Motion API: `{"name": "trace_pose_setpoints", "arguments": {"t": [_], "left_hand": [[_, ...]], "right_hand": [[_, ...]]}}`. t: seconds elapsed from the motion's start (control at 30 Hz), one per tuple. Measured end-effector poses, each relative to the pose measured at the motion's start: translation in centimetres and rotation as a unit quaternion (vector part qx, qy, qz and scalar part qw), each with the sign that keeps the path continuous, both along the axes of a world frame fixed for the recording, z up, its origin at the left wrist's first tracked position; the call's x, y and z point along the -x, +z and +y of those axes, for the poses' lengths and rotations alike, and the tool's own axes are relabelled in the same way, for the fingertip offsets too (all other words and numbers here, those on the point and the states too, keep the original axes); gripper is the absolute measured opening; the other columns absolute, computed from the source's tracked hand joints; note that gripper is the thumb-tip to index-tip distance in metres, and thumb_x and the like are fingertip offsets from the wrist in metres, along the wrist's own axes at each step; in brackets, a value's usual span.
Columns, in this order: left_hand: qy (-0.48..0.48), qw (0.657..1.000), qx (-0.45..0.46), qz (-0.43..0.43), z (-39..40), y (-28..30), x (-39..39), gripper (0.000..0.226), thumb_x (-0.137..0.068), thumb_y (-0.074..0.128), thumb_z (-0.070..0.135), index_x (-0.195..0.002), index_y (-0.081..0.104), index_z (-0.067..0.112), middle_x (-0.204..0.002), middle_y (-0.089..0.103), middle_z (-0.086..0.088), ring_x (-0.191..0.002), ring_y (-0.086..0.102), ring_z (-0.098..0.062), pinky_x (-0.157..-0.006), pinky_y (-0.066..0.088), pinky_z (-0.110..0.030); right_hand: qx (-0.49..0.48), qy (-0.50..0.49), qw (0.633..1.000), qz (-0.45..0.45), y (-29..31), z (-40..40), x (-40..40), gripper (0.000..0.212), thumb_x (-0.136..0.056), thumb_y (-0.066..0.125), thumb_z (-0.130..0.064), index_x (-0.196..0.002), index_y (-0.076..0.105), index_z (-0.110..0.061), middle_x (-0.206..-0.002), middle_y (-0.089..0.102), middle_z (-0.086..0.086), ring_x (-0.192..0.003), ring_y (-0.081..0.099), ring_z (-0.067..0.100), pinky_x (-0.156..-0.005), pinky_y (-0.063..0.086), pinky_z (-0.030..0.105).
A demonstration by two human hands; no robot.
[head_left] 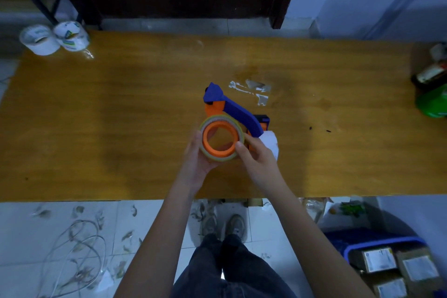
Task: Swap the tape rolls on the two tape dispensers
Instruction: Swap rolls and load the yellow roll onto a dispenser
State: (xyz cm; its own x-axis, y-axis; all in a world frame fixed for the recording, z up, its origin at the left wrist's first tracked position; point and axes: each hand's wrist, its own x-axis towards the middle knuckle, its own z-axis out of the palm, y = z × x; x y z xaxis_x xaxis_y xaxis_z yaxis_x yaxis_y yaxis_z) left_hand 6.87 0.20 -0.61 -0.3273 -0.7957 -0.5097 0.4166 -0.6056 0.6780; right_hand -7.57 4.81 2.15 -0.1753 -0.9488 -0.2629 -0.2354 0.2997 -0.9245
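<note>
A blue and orange tape dispenser (pixel 232 109) is held over the middle of the wooden table (pixel 121 116). A clear yellowish tape roll (pixel 238 126) sits around its orange hub (pixel 219 139). My left hand (pixel 198 159) cups the roll from the lower left. My right hand (pixel 256 159) pinches the roll's right edge with thumb and fingers. A white roll or second dispenser part (pixel 271 143) shows just behind my right hand, partly hidden. A dark blue piece (pixel 263 121) lies behind the handle.
Two white tape rolls (pixel 54 37) stand at the table's far left corner. Torn tape scraps (pixel 254 91) stick to the table behind the dispenser. Bottles and a green bag (pixel 433 89) crowd the right edge. Boxes and a blue crate (pixel 387 256) sit on the floor at lower right.
</note>
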Motion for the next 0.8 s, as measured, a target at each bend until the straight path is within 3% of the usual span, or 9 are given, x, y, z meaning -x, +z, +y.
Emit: {"name": "trace_pose_setpoints", "arguments": {"t": [0.1,0.17,0.23,0.3,0.4,0.5,0.6,0.7,0.8], "left_hand": [[0.015,1.0,0.018,-0.01,0.0,0.0,0.3,0.065,-0.077,0.058,0.049,-0.131,0.049,0.014,-0.132,0.056,-0.012,-0.111,0.061,-0.028,-0.074,0.059,-0.041],[0.022,1.0,0.018,-0.009,0.0,-0.2,0.5,0.06,-0.08,0.055,0.044,-0.134,0.047,0.018,-0.128,0.059,-0.008,-0.107,0.064,-0.023,-0.069,0.058,-0.037],[0.031,0.999,0.005,-0.007,-0.1,-0.3,0.4,0.068,-0.077,0.058,0.044,-0.14,0.038,0.027,-0.125,0.06,-0.001,-0.108,0.063,-0.02,-0.067,0.058,-0.037],[0.033,0.999,-0.005,-0.01,-0.2,-0.5,0.1,0.073,-0.075,0.061,0.043,-0.142,0.035,0.031,-0.126,0.06,0.001,-0.113,0.061,-0.022,-0.066,0.058,-0.038],[0.018,0.999,-0.001,-0.026,-0.6,-0.4,-0.6,0.065,-0.076,0.064,0.039,-0.135,0.047,0.021,-0.128,0.061,-0.003,-0.111,0.061,-0.028,-0.063,0.059,-0.04],[-0.002,0.999,0.004,-0.043,-1.1,-0.1,-0.8,0.056,-0.075,0.065,0.037,-0.126,0.056,0.017,-0.123,0.064,-0.005,-0.087,0.068,-0.027,-0.054,0.058,-0.039],[-0.025,0.998,0.012,-0.051,-1.3,0.6,-0.4,0.049,-0.072,0.067,0.038,-0.117,0.063,0.02,-0.114,0.069,-0.002,-0.073,0.071,-0.02,-0.048,0.056,-0.034],[-0.04,0.997,0.018,-0.068,-1.5,1.3,-0.1,0.045,-0.071,0.067,0.042,-0.112,0.065,0.023,-0.108,0.071,0.0,-0.072,0.071,-0.017,-0.048,0.057,-0.033],[-0.05,0.994,0.034,-0.092,-2.0,1.9,0.0,0.051,-0.069,0.067,0.047,-0.113,0.065,0.022,-0.106,0.071,-0.002,-0.076,0.071,-0.019,-0.049,0.057,-0.035]], "right_hand": [[-0.011,-0.015,1.0,-0.012,0.1,0.0,-0.2,0.041,-0.094,0.049,-0.034,-0.131,0.051,-0.016,-0.112,0.064,0.006,-0.099,0.062,0.016,-0.088,0.052,0.031],[-0.032,-0.026,0.999,-0.001,0.2,0.0,-0.2,0.045,-0.093,0.048,-0.041,-0.13,0.053,-0.016,-0.105,0.067,0.002,-0.09,0.062,0.011,-0.079,0.052,0.029],[-0.061,-0.023,0.996,0.058,0.3,0.4,-0.1,0.047,-0.091,0.043,-0.052,-0.11,0.064,-0.015,-0.084,0.069,-0.002,-0.071,0.056,0.002,-0.065,0.046,0.025],[-0.072,-0.074,0.989,0.103,0.9,1.2,0.6,0.059,-0.09,0.035,-0.058,-0.077,0.07,-0.013,-0.066,0.069,0.003,-0.058,0.056,0.006,-0.058,0.044,0.026],[0.026,-0.19,0.971,0.146,2.2,1.1,2.7,0.055,-0.086,0.033,-0.057,-0.056,0.064,-0.022,-0.059,0.066,-0.002,-0.05,0.058,0.006,-0.052,0.046,0.023],[0.005,-0.146,0.989,0.008,2.4,-2.2,4.6,0.038,-0.085,0.046,-0.053,-0.095,0.066,-0.022,-0.09,0.069,-0.008,-0.088,0.064,0.008,-0.077,0.053,0.03],[-0.152,-0.038,0.981,-0.116,1.6,-5.2,4.4,0.068,-0.078,0.047,-0.067,-0.127,0.051,-0.02,-0.123,0.06,0.002,-0.108,0.06,0.02,-0.09,0.052,0.04],[-0.202,0.025,0.97,-0.133,1.1,-5.8,3.0,0.089,-0.06,0.052,-0.082,-0.131,0.05,-0.028,-0.131,0.058,0.001,-0.118,0.055,0.023,-0.1,0.045,0.049],[-0.176,-0.002,0.968,-0.177,1.0,-5.5,1.7,0.08,-0.064,0.057,-0.075,-0.124,0.056,-0.022,-0.122,0.064,0.005,-0.107,0.063,0.021,-0.091,0.053,0.046]]}}
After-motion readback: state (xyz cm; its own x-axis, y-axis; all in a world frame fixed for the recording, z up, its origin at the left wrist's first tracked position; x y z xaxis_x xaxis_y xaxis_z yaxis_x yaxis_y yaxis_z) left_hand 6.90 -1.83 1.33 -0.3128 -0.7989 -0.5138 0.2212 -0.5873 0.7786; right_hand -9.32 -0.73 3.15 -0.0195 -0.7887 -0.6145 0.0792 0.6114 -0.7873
